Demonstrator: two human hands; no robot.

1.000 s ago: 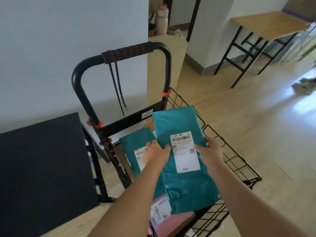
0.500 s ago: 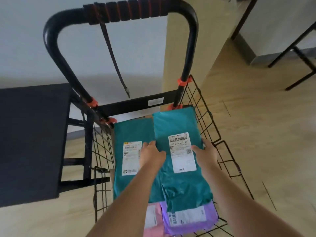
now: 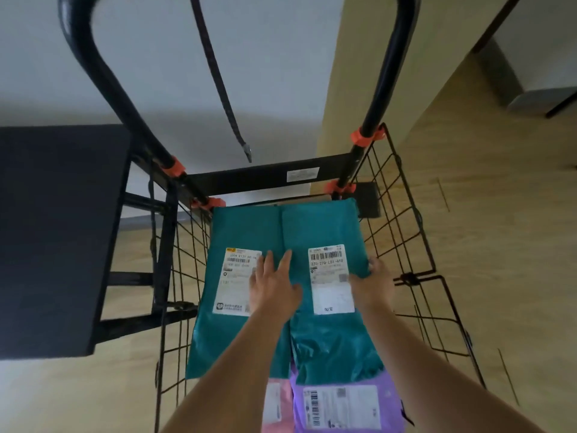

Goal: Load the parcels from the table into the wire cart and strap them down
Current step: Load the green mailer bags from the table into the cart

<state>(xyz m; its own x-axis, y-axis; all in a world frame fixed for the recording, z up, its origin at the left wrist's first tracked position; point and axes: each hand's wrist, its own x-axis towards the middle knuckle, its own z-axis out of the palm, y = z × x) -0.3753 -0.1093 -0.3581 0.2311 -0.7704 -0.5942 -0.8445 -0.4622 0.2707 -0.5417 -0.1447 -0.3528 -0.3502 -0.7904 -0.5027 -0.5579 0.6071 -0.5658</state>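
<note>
Two teal parcels are lying side by side in the wire cart (image 3: pixel 402 220), at its far end. The left hand (image 3: pixel 274 289) is resting flat where they meet, its fingers (image 3: pixel 285 260) straight and spread, lying mostly on the left teal parcel (image 3: pixel 243 229). The right hand (image 3: pixel 373 287) is gripping the right edge of the right teal parcel (image 3: pixel 321 226), fingers (image 3: pixel 373 265) curling over it. A purple parcel (image 3: pixel 343 404) and a pink parcel (image 3: pixel 276 404) are showing nearer. A strap (image 3: pixel 218 76) is dangling from above. The black table (image 3: pixel 56 229) is standing left.
</note>
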